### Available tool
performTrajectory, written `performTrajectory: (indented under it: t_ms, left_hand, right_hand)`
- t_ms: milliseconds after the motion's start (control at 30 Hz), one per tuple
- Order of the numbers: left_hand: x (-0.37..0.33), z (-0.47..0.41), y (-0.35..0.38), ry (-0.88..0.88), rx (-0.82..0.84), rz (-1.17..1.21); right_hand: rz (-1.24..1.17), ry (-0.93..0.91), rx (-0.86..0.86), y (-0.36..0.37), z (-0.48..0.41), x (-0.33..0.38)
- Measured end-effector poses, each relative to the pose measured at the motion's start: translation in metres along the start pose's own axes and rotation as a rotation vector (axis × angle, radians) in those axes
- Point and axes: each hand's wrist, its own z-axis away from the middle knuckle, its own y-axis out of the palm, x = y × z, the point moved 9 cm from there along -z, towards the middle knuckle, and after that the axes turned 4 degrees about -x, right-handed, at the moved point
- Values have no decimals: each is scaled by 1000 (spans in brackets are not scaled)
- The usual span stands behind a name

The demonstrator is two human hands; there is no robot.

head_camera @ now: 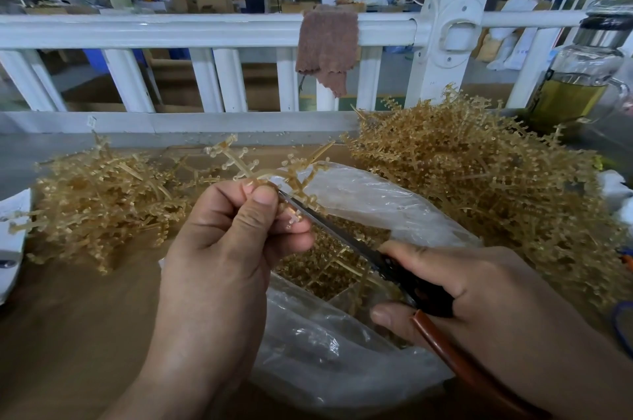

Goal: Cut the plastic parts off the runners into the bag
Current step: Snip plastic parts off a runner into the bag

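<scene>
A: Runner status?
B: Left hand (233, 241) pinches the runner (253, 169) by its stem, thumb pressed over curled fingers. The branches fan out above and beyond that hand. Right hand (479, 299) is wrapped round the snips (342, 234) handles, with the blade tip at the runner, just right of the left thumb.
A: Handling?
B: Looks light, thin and springy. It likely flexes away from the blade, so grip the stem close to the cut. The parts are tiny and could fly.
A: Bag?
B: Bag (376, 200) lies open under both hands, cut parts (329, 269) inside below the blades. Right heap (479, 173) sits on the surface (85, 334) beyond the right hand, left heap (96, 193) beyond the left.
</scene>
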Motion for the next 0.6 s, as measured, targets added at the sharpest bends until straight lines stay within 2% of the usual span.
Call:
performTrajectory:
  t_ms: [600]
  left_hand:
    - [-2, 0, 1, 12, -3, -58]
  right_hand:
    - [73, 0, -45, -4, 0, 4]
